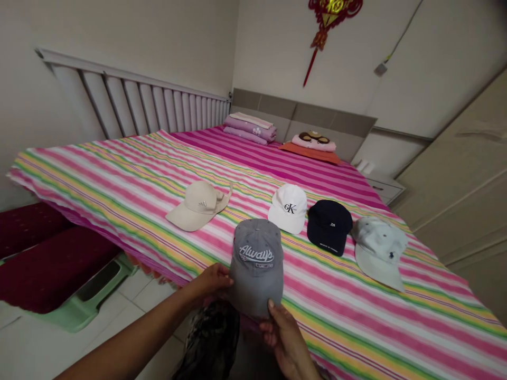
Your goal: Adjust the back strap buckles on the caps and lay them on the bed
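Between my two hands is a grey baseball cap (256, 258) with "Always" across its front, held at the bed's near edge with the brim toward me. My left hand (216, 282) grips the brim's left side. On the brim's front right edge, the thumb of my right hand (279, 327) presses from above, with the fingers curled below. A beige cap (200, 203) lies on the bed to the left. Beyond and to the right lie a white cap (288, 208) with black letters, a dark navy cap (329, 226) and a pale patterned cap (379, 248).
A striped sheet (130, 184) covers the bed. Folded purple bedding (249, 129) and a pink pillow (315, 141) rest near the headboard (277, 108). Green stools (87, 311) with dark red covers stand at the left. A radiator (138, 100) lines the left wall.
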`<state>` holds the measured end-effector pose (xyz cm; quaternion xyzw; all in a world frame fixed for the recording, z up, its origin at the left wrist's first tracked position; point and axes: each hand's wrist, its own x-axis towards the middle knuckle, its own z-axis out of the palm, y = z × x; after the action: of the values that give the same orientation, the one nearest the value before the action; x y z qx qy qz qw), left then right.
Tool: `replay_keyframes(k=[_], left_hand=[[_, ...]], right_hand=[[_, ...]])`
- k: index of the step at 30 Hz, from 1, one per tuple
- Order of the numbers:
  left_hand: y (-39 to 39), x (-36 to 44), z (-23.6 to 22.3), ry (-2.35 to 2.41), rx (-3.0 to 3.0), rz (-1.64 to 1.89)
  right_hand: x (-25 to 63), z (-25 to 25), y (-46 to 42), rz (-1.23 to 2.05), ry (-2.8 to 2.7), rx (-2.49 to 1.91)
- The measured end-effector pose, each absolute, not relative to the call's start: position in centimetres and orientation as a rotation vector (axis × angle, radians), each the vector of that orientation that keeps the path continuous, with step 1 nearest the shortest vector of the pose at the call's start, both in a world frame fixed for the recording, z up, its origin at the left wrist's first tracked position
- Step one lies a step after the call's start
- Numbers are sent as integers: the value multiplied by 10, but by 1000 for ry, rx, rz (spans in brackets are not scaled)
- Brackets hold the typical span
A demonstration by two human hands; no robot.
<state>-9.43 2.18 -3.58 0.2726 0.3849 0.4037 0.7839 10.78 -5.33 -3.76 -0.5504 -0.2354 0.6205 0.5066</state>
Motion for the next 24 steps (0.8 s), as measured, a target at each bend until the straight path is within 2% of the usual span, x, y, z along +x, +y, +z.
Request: replay_keyframes(k=[3,8,11,14,15,17,24], left_hand=[[7,-86,-23,648,503,817],[-23,-62,-12,514,341,1135],[-24,-61,-12,532,284,1151],[9,-85,-5,785,176,1232],[26,-97,-2,1008,84,1400],[63,-122,5,1121,23,1529],[132,-165,11,1176,19,1449]], right_hand=[[95,-25,-51,1593,-315,-1065],[80,-10,-42,1670,-282,-901],[76,-13,-41,1689,-180,-892],[80,-16,-43,1698,-115,-922],[82,-17,-43,1696,-116,-938],[87,-19,-44,1689,-128,-971],[96,-29,-42,1632,-84,-1046]])
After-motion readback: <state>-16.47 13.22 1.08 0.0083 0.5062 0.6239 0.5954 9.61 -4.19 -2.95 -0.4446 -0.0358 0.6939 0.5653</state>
